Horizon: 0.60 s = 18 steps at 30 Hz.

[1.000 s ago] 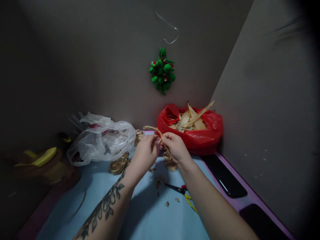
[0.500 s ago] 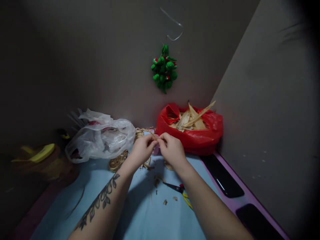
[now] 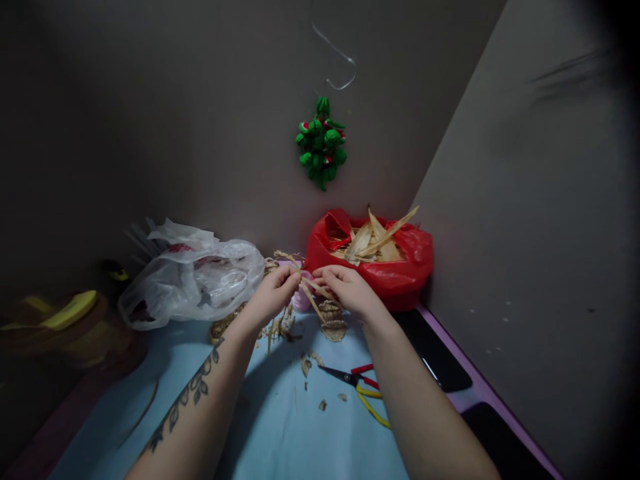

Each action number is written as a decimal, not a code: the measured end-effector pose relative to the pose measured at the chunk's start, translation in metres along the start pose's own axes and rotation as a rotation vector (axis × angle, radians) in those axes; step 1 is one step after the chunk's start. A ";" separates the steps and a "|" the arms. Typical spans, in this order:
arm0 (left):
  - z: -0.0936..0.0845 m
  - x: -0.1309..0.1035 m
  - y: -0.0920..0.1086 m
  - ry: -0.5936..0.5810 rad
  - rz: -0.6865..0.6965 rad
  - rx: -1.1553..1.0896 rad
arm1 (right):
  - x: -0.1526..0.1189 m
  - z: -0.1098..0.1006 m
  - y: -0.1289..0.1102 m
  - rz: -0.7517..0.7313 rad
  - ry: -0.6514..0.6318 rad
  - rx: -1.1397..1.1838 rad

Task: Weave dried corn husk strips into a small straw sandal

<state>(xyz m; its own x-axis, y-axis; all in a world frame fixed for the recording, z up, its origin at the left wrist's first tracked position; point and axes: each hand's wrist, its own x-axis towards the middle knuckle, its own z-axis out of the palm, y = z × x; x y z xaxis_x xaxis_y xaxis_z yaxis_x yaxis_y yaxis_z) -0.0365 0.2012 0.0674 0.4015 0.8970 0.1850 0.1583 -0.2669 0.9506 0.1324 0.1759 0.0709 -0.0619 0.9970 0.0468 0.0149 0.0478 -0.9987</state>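
Note:
My left hand (image 3: 281, 283) pinches a twisted cord of dried leaf (image 3: 287, 257) between thumb and fingers. From that pinch, two loose pale leaf strips (image 3: 313, 303) fan out down and to the right. My right hand (image 3: 345, 285) is close beside it, fingers curled about one strip; its exact grip is partly hidden. Under the hands lies a small braided straw piece (image 3: 334, 328), and a pink object (image 3: 301, 299) shows behind the strips. Scissors (image 3: 353, 379) with red and yellow handles lie open below my right hand.
A red plastic bag (image 3: 370, 283) of dried leaves stands back right, a clear plastic bag (image 3: 195, 287) back left. A woven coil (image 3: 220, 331) sits by my left forearm. Dark phone-like slabs (image 3: 435, 353) line the right edge. A green knitted ornament (image 3: 323, 147) hangs on the wall.
My hands, which met at the fingertips, are now slightly apart, with the loose strips showing between them. The whole view has shifted slightly, uncovering more of the scissors and braided piece.

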 end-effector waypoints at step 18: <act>-0.004 -0.001 0.010 0.010 0.154 0.260 | -0.009 -0.009 -0.013 -0.267 0.196 -0.322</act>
<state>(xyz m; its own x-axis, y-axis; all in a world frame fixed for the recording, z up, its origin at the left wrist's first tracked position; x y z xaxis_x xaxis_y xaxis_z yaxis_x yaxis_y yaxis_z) -0.0392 0.1996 0.0777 0.4298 0.8419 0.3262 0.3219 -0.4805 0.8158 0.1422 0.1665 0.0833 0.0838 0.9385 0.3349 0.3357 0.2899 -0.8963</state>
